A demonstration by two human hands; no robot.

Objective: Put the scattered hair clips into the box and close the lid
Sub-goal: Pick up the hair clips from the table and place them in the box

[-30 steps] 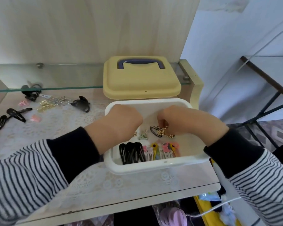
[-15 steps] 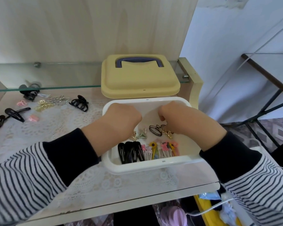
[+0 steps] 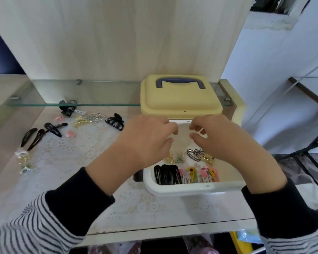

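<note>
A white box [image 3: 191, 188] stands on the lace-covered table, with black snap clips [image 3: 166, 174], coloured flower clips [image 3: 198, 175] and small metal clips inside. Its yellow lid [image 3: 180, 99] with a blue handle rests on the glass shelf just behind. My left hand [image 3: 147, 138] and my right hand [image 3: 220, 138] hover over the box's far half, fingers loosely curled and apart, nothing visible in either. Scattered clips lie to the left: a black claw clip [image 3: 115, 121], black snap clips [image 3: 53, 128], gold and silver clips [image 3: 89, 119].
A glass shelf [image 3: 72, 96] runs along the back above the table, with a black clip [image 3: 67, 107] under its edge. Small clips [image 3: 23, 161] lie near the table's left edge. The table's front edge [image 3: 173, 229] is close to me; a metal rack stands at right.
Both hands have risen out of the box and moved toward its far rim. The dark and gold clips my right hand was over now lie uncovered in the box.
</note>
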